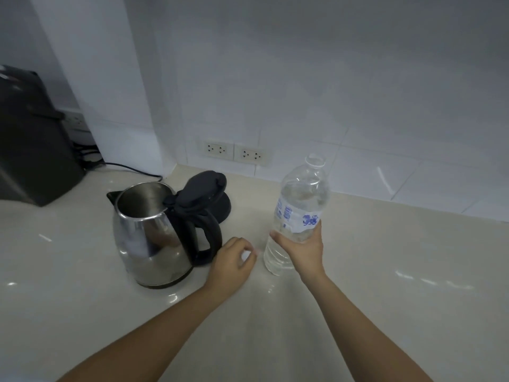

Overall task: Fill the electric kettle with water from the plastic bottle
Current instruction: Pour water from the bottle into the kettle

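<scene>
The right hand (303, 248) is wrapped around the lower body of the plastic bottle (298, 213), holding it upright and uncapped, seemingly ready to tip. The left hand (232, 261) is curled closed around a small white cap (246, 255), low over the bench (385, 271), keeping it clear. Just left stands the electric kettle (150, 235), lid (202, 191) flipped back, mouth open to receive water.

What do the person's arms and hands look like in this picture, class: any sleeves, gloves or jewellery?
Both forearms are bare up to the frame edge, with no sleeves showing. The left hand and right hand wear no gloves, and no watch, bracelet or rings are visible.
</scene>
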